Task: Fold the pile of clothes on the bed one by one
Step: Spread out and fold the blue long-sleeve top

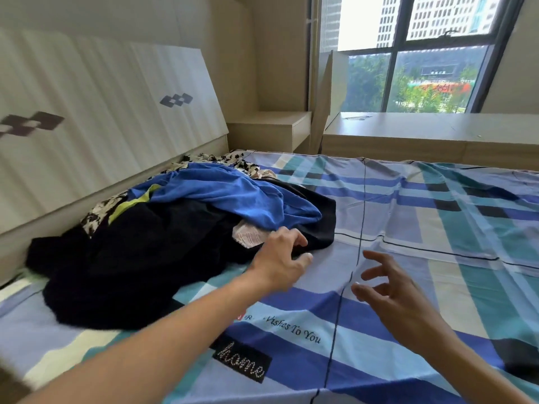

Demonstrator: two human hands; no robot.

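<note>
A loose pile of clothes lies on the left half of the bed (pixel 437 228), against the headboard. A blue garment (pixel 233 193) sits on top, over a large black garment (pixel 140 258) with a white label showing. A black-and-white patterned piece (pixel 233 161) and a yellow-green strip (pixel 128 205) peek out behind. My left hand (pixel 280 260) reaches to the pile's right edge, and its fingers and thumb pinch the hem of the black garment. My right hand (pixel 390 290) hovers over the sheet to the right, fingers spread and relaxed, holding nothing.
The bed has a blue, teal and cream checked sheet with a "home" patch (pixel 242 365). A white headboard (pixel 102 112) runs along the left. A wooden nightstand (pixel 271 126) and a window ledge (pixel 437 132) stand beyond the bed's far side.
</note>
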